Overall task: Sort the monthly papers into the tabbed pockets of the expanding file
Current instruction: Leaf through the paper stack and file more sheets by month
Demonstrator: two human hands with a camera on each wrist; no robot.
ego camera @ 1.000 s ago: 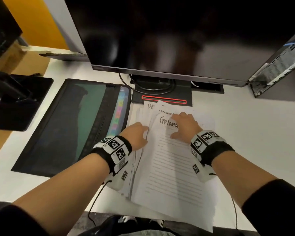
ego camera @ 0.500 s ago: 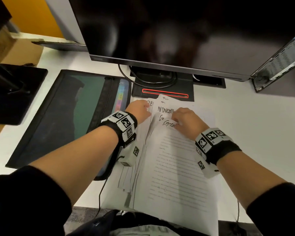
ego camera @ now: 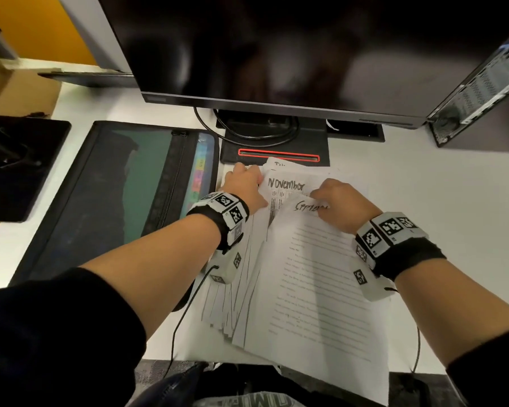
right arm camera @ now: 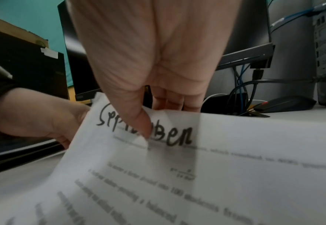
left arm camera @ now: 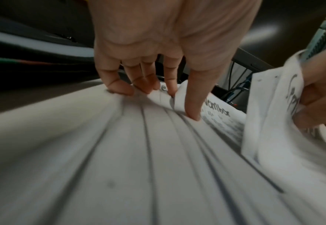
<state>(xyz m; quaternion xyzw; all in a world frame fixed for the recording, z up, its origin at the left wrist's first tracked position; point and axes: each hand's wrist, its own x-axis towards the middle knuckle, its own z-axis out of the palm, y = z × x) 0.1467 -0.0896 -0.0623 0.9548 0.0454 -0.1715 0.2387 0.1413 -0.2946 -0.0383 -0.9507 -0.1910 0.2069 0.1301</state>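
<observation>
My right hand (ego camera: 340, 207) pinches the September sheet (right arm camera: 177, 159) by its top edge to peel it off, while my left hand (ego camera: 244, 186) presses spread fingers (left arm camera: 194, 105) on the stack (ego camera: 238, 289) so it stays put beside the file (ego camera: 147, 186) on the table (ego camera: 423, 201).

Both forearms extend forward, each wrist wearing a black band with white marker blocks. Left hand (ego camera: 244, 186): fingers (left arm camera: 193, 97) angled downward, tips pressing flat, not gripping. Right hand (ego camera: 340, 205): thumb (right arm camera: 137, 117) pinched against curled fingers.
</observation>
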